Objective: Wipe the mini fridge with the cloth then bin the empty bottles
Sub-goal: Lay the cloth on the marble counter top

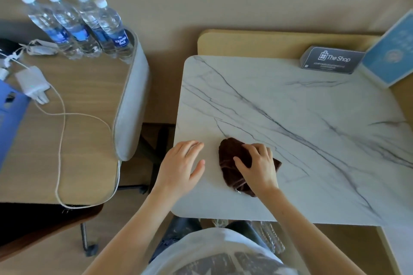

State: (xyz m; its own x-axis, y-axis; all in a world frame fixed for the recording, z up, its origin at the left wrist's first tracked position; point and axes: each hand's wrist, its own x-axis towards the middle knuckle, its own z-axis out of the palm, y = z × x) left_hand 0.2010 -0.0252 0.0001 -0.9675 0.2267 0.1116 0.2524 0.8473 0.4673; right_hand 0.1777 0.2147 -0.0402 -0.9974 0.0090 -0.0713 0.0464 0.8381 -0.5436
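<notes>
One crumpled brown cloth (228,163) under right hand (259,166) on veined marble top (290,107).

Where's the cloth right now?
Head view, lower centre: the brown cloth lies on the marble top near its front edge, under the right hand.

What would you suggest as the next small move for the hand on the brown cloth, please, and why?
Probably push the brown cloth forward and rightward across the marble-patterned top. The right hand grips the bunched cloth near the top's near-left corner, the left hand rests flat beside it, and most of the surface stretches beyond, toward The Shop card.
</notes>
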